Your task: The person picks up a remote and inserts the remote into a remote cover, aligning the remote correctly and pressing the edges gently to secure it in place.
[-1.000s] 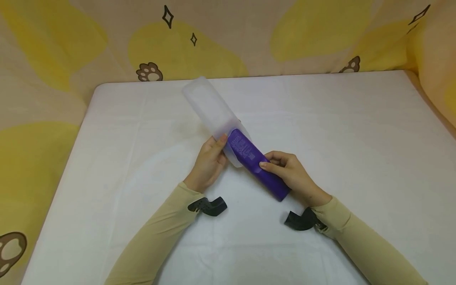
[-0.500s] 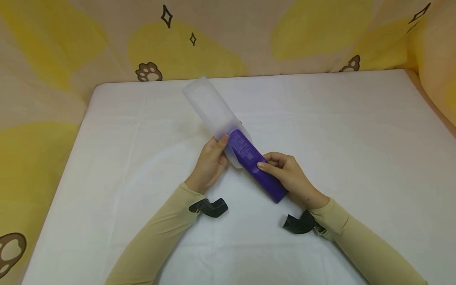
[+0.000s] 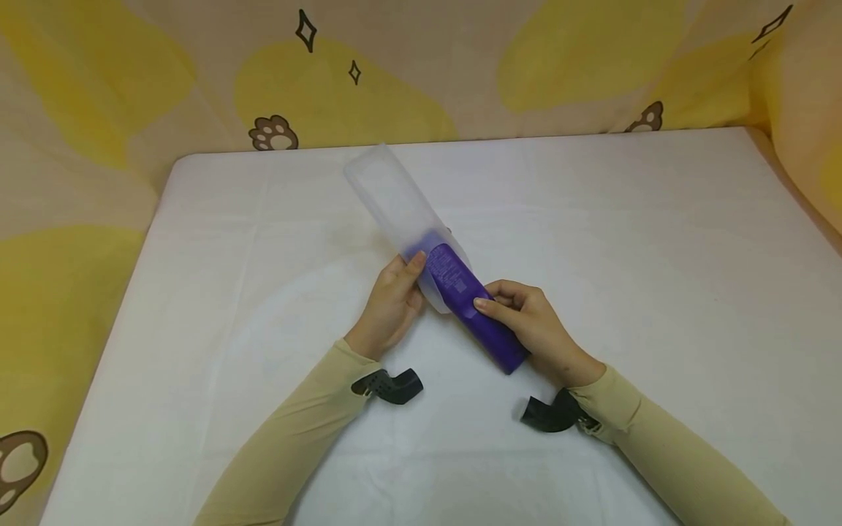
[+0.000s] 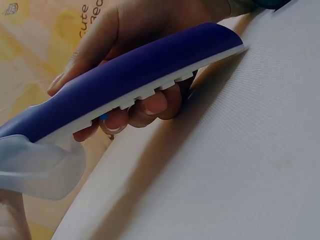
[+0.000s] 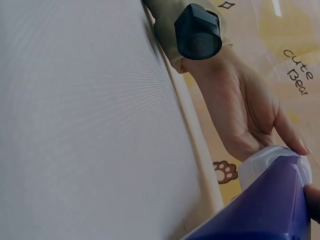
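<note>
A long purple remote control (image 3: 490,327) slants across the middle of the head view, its printed purple back facing up. Seen from the left wrist, its white underside carries raised buttons (image 4: 147,93). The upper end sits inside a translucent cover (image 3: 393,201), and purple shows faintly through the cover wall. My left hand (image 3: 389,301) pinches the cover by its mouth, thumb on top at the edge. My right hand (image 3: 536,321) grips the lower half of the remote, thumb on the back and fingers curled under the button side.
Both hands work over a white-covered table (image 3: 658,241). A yellow patterned cloth (image 3: 408,80) hangs behind its far edge. Black wrist-worn pieces (image 3: 395,387) jut inward from both sleeves.
The remote has slid a little deeper into the cover, with more purple showing through it. The cover has shifted slightly right and down with my left hand; my right hand moved slightly left.
</note>
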`<state>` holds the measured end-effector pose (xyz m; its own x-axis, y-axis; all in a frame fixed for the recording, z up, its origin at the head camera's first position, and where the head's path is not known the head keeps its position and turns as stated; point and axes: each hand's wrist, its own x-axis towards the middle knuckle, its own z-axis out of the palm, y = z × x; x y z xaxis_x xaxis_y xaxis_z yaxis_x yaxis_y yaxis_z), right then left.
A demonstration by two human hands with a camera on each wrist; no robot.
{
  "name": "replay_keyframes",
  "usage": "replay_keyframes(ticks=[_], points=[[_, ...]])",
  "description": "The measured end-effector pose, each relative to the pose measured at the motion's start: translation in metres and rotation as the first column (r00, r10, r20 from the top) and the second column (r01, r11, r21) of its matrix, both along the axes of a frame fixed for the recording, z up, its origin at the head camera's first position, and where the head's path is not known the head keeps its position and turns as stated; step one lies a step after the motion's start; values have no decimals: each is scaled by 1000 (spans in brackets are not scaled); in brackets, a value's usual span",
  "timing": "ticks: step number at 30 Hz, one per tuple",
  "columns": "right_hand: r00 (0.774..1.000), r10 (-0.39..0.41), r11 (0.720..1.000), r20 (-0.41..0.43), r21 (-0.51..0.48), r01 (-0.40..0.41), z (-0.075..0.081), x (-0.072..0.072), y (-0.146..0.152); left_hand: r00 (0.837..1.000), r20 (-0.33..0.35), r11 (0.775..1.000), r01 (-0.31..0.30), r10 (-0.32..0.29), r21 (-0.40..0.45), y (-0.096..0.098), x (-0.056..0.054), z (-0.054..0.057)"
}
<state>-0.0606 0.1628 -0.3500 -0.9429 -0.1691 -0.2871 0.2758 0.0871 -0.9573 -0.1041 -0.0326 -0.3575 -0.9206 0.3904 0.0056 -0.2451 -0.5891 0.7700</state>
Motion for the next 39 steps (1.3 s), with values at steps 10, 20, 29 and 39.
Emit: replay_keyframes(ticks=[10,20,29,39], points=[[1000,-2,1000,-10,2,2,-1,0,-1,1000,-1,999,22,-22,-24,1,1,2],[997,44,999,-62,14,-43,-1,5,-8,991,111,997,-69,70,-17,-5,-3,11],[988,116,992,-98,60,-110,1,9,-11,967,180,980,-164,182,-110,-3,-8,13],[998,20,999,-61,-24,-21,-2,10,-12,985,153,996,-88,85,17,-5,-7,10]])
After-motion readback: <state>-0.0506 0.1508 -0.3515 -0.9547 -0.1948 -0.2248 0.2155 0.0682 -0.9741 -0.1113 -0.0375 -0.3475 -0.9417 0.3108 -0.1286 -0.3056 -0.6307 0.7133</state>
